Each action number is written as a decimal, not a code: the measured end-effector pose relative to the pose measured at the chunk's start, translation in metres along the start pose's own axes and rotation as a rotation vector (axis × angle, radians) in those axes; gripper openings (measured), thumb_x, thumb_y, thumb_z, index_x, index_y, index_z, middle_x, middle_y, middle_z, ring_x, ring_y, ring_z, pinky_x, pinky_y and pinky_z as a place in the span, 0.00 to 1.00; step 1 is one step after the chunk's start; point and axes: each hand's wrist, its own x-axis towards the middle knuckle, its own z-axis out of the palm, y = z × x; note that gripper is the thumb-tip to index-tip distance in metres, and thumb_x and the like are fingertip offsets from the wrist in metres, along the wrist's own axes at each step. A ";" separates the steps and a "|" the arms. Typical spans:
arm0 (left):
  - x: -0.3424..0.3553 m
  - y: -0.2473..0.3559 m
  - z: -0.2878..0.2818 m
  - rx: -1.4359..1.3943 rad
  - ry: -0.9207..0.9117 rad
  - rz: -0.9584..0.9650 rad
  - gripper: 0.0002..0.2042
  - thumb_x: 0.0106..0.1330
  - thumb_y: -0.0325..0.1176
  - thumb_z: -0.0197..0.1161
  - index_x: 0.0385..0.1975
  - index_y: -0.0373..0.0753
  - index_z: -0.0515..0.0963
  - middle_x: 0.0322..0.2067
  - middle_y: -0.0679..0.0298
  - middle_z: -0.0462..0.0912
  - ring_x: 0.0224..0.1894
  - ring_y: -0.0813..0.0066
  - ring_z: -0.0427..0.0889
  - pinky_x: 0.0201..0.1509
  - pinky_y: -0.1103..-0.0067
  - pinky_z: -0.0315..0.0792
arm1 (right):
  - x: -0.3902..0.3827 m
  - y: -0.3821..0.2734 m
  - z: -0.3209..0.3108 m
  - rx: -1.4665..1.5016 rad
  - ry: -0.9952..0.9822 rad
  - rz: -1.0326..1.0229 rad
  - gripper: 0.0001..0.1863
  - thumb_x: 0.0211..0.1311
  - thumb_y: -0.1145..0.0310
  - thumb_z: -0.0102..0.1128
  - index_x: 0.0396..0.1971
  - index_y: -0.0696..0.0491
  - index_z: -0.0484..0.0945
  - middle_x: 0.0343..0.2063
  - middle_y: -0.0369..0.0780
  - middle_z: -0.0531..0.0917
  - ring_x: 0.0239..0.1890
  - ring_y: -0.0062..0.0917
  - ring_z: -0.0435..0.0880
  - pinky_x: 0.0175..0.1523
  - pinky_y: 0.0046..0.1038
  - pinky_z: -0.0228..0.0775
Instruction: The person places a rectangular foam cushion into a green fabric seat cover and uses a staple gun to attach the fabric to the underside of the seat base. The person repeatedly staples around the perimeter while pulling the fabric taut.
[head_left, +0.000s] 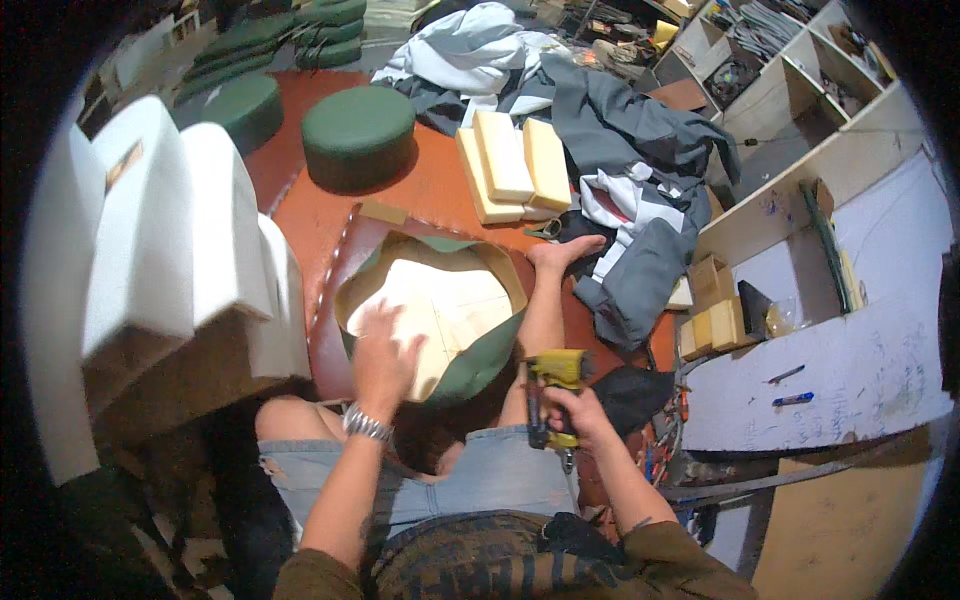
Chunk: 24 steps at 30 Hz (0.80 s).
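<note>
In front of me sits a round seat piece with a loose green cover (480,370) standing up around its rim. A pale wooden board (430,300) lies inside it. My left hand (385,355) is over the near left part of the board, fingers spread and holding nothing; I cannot tell if it touches the wood. My right hand (577,412) is wrapped round the handle of a yellow and black staple gun (560,368), to the right of the seat piece. A fitting for an air hose (568,460) shows below its handle.
Finished-looking green round cushions (358,135) stand farther off on the orange-red sheet (440,205). Yellow foam blocks (505,165) are stacked beyond my bare foot, beside heaped grey fabric (620,120). Tall white padded pieces (150,220) line the left; shelving (800,220) and a marker (793,399) are right.
</note>
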 end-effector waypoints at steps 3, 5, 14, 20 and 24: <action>0.001 -0.046 -0.035 0.167 0.190 -0.181 0.33 0.62 0.42 0.74 0.64 0.29 0.73 0.68 0.42 0.72 0.71 0.43 0.69 0.72 0.59 0.67 | -0.003 0.016 -0.035 0.435 -0.006 -0.026 0.11 0.72 0.64 0.62 0.48 0.51 0.80 0.21 0.30 0.73 0.20 0.17 0.69 0.26 0.22 0.64; 0.004 -0.068 -0.045 -0.002 -0.061 -0.495 0.43 0.63 0.57 0.72 0.65 0.23 0.71 0.63 0.35 0.75 0.67 0.41 0.74 0.72 0.60 0.68 | 0.007 0.030 -0.052 0.615 0.019 0.066 0.10 0.73 0.60 0.60 0.49 0.45 0.82 0.21 0.30 0.74 0.21 0.18 0.71 0.27 0.23 0.66; 0.026 -0.042 -0.015 0.268 0.111 -0.534 0.36 0.61 0.57 0.72 0.54 0.27 0.77 0.48 0.44 0.79 0.56 0.42 0.77 0.62 0.53 0.71 | 0.024 0.087 -0.076 0.903 -0.047 0.139 0.14 0.74 0.53 0.54 0.50 0.40 0.82 0.17 0.29 0.70 0.19 0.18 0.69 0.36 0.31 0.69; 0.106 -0.059 -0.032 0.610 -0.043 -0.415 0.14 0.63 0.33 0.66 0.46 0.35 0.85 0.52 0.50 0.79 0.58 0.45 0.77 0.61 0.55 0.74 | 0.028 0.091 -0.082 0.970 -0.029 0.209 0.14 0.74 0.52 0.54 0.51 0.40 0.81 0.17 0.29 0.70 0.18 0.18 0.68 0.36 0.32 0.72; 0.198 -0.058 -0.057 0.652 0.081 0.039 0.11 0.63 0.32 0.70 0.44 0.38 0.83 0.53 0.51 0.79 0.56 0.49 0.78 0.58 0.57 0.75 | 0.030 0.094 -0.086 0.984 -0.017 0.222 0.14 0.74 0.52 0.53 0.52 0.39 0.81 0.17 0.29 0.71 0.17 0.18 0.68 0.36 0.33 0.72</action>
